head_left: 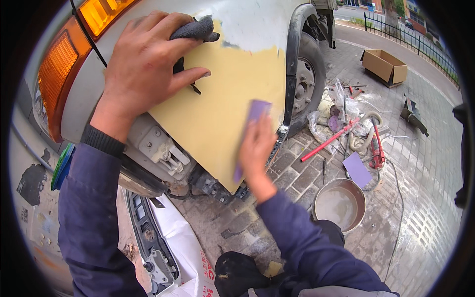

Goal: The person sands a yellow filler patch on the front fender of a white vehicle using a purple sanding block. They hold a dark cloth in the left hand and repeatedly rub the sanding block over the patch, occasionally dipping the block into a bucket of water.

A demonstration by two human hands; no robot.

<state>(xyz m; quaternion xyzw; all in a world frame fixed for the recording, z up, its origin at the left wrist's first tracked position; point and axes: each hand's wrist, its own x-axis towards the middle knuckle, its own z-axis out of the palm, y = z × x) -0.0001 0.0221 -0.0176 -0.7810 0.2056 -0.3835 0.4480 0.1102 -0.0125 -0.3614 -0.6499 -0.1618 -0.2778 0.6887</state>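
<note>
A vehicle's body panel [217, 109], coated in pale yellow filler, fills the middle of the view. Against its lower right part, my right hand [258, 143] presses a purple sandpaper strip [260, 108]; hand and strip are slightly blurred. My left hand [141, 64] is at the panel's upper left, fingers closed round a dark grey cloth [197, 29]. Its thumb points across the yellow surface. Bare white paint and a few dark patches show above the filler.
Orange lamps [64, 74] flank the panel on the left, a tyre [309, 81] on the right. On the paving are a bucket of cloudy water [339, 205], a purple sandpaper sheet [357, 170], a red-handled tool with hose [378, 148] and a cardboard box [385, 67].
</note>
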